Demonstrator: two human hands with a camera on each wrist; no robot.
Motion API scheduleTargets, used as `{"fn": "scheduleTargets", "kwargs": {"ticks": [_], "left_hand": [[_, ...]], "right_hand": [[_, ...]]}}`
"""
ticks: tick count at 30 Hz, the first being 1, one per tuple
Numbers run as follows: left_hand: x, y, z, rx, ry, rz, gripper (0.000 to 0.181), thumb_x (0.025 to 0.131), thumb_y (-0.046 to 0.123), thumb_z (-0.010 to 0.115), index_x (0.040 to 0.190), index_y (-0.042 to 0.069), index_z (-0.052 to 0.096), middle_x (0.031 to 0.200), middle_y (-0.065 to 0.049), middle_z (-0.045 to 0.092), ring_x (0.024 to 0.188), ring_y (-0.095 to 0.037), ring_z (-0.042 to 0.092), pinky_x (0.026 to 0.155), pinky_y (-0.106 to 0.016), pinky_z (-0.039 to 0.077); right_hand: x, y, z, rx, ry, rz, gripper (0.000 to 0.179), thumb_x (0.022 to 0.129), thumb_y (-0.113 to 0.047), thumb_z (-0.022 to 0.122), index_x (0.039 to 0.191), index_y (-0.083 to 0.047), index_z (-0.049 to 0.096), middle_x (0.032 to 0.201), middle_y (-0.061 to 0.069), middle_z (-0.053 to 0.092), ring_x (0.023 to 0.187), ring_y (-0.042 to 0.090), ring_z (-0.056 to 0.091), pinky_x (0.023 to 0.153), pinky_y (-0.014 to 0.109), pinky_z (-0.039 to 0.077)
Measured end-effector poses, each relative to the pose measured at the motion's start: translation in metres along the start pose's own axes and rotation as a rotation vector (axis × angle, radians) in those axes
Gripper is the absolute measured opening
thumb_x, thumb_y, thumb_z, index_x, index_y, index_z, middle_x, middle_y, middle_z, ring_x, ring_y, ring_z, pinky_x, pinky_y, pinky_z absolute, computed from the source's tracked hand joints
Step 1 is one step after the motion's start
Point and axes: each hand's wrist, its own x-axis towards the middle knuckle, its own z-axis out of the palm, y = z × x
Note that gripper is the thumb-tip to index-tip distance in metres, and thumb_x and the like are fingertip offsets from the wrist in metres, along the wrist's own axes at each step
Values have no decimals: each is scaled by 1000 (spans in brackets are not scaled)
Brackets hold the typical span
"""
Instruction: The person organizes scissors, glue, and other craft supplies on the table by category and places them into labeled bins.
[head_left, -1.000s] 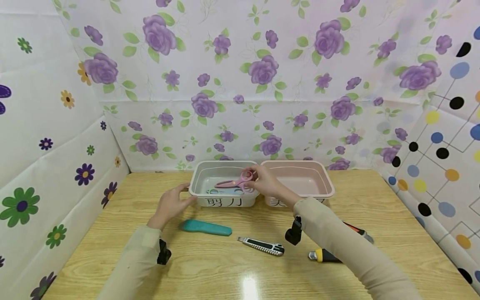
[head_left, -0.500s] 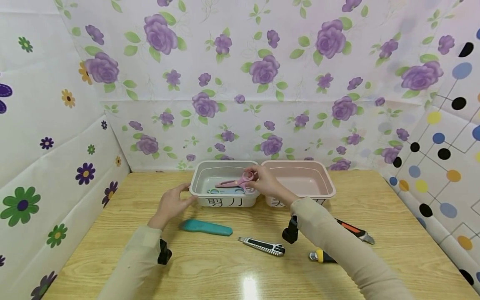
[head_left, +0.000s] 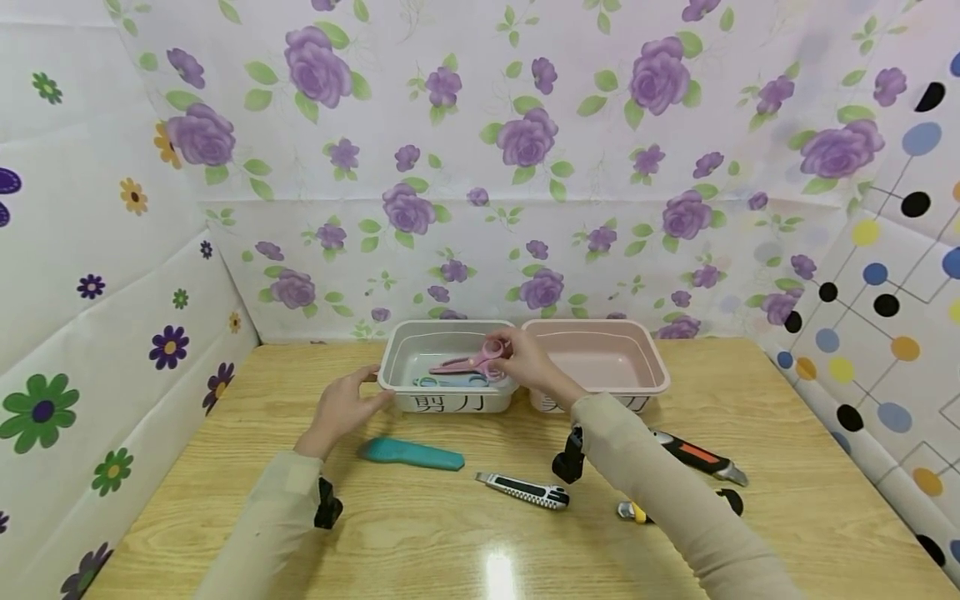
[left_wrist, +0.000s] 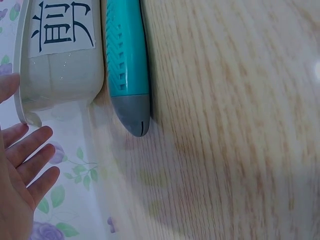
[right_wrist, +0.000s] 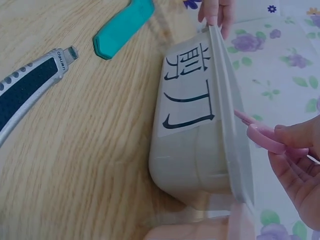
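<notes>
Pink scissors are held by the handle loops in my right hand, above the grey bin. Their blades point left over the bin's inside. In the right wrist view, thumb and fingers pinch a pink loop. Light blue scissors lie lower inside that bin. My left hand holds the bin's near left corner, its thumb on the front rim and fingers at the left side. The left wrist view shows its other fingers loosely extended. Black Chinese characters label the bin's front.
A pink bin stands right of the grey one. On the wooden table lie a teal cutter, a silver-and-black utility knife, an orange-and-black knife and a yellow-and-black knife, partly hidden by my right sleeve.
The pink scissors have shifted slightly lower in the grey bin with my right hand. My right forearm has swung left, baring more of the orange-and-black knife. The left hand stays put.
</notes>
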Motion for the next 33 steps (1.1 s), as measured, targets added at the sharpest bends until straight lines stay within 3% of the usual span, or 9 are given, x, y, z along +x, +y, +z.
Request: {"fn": "scheduleTargets", "kwargs": {"ticks": [9, 20, 28, 33], "left_hand": [[1, 0, 2, 4, -3, -7, 57, 83, 36, 63, 127, 3, 51, 110, -18, 62, 96, -38, 58, 81, -53, 44], [2, -4, 2, 6, -3, -7, 58, 83, 38, 62, 128, 3, 50, 111, -18, 62, 99, -39, 57, 82, -54, 43], [0, -1, 1, -10, -9, -14, 57, 83, 36, 62, 128, 3, 50, 111, -19, 62, 89, -35, 59, 79, -52, 45], [0, 0, 0, -8, -8, -14, 57, 83, 36, 62, 128, 3, 50, 111, -19, 62, 95, -38, 58, 80, -52, 44]], "right_hand": [[1, 7, 11, -20, 20, -3, 36, 76, 7, 63, 112, 9, 58, 87, 16, 59, 71, 18, 55, 61, 22, 46], [3, 7, 19, -45, 43, 0, 37, 76, 5, 64, 112, 6, 59, 93, 15, 62, 72, 18, 56, 61, 23, 47], [3, 12, 26, -5, 35, 31, 41, 77, 5, 62, 117, 6, 56, 91, 15, 59, 73, 17, 54, 59, 21, 45], [3, 13, 28, -27, 40, 11, 41, 76, 5, 64, 117, 7, 56, 91, 15, 58, 73, 18, 54, 60, 22, 46]]}}
